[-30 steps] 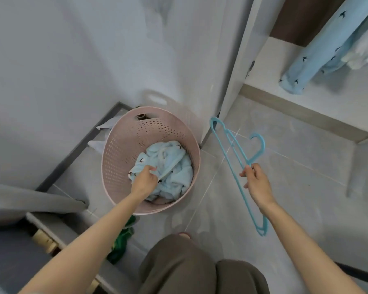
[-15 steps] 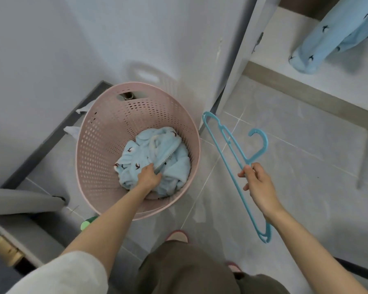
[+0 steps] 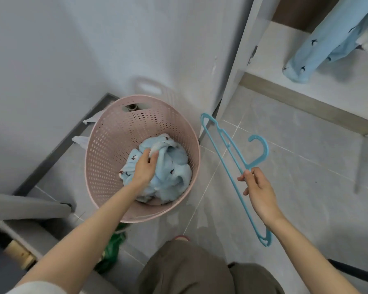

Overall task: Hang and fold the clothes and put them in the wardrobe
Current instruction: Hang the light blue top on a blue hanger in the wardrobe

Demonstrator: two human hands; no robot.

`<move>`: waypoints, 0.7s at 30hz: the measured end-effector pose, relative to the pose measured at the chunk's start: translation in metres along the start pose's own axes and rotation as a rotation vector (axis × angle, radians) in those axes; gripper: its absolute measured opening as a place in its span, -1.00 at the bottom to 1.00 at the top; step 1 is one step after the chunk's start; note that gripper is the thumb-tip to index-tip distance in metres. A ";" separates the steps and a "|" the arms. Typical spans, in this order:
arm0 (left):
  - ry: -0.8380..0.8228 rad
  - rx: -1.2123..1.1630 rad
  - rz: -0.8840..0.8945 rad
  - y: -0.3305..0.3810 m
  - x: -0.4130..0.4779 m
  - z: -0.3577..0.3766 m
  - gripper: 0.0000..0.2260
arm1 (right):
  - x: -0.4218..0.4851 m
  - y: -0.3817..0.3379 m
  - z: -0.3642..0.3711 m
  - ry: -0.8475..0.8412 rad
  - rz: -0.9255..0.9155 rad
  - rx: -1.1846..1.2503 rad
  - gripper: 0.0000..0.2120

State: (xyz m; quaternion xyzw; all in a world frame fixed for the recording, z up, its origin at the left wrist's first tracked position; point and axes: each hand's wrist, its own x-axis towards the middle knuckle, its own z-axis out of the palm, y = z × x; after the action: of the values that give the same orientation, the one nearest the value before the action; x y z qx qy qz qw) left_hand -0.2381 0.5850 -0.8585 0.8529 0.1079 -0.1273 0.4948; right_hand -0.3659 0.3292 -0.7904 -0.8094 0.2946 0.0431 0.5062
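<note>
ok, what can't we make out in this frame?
Head view only:
- light blue garment: bunched in the pink basket, type unreadable; anything beneath is hidden by it and the left hand.
- blue patterned garment hanging in the wardrobe: top cut off by the frame edge.
- green item: mostly behind the left forearm.
- object behind the basket's handle slot: too small.

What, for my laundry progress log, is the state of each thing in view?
left hand: inside the basket, grips the crumpled garment
right hand: holds the hanger just below its hook
crumpled garment: light blue, bunched in the basket, not yet hung
basket: pink, upright on the floor
hanger: blue, bare, held off the floor
wardrobe: open
hung garment: light blue, hanging inside the wardrobe
</note>
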 end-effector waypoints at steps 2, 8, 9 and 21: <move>-0.024 -0.057 0.046 0.032 -0.010 -0.020 -0.79 | -0.012 -0.015 -0.006 0.011 -0.029 0.007 -0.74; -0.118 -0.138 0.148 0.106 -0.056 -0.090 -0.68 | -0.061 -0.074 -0.031 0.037 -0.161 0.009 -0.75; -0.124 -0.167 0.181 0.119 -0.065 -0.103 -0.70 | -0.071 -0.086 -0.036 0.045 -0.199 0.018 -0.75; -0.210 -0.588 0.546 0.289 -0.205 -0.222 -0.85 | -0.197 -0.225 -0.064 0.003 -0.532 0.241 -0.73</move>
State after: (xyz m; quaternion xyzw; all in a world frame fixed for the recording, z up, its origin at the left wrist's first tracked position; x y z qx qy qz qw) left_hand -0.3174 0.6256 -0.4507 0.6547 -0.1414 -0.0417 0.7414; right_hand -0.4254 0.4312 -0.5083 -0.7923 0.0758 -0.1279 0.5918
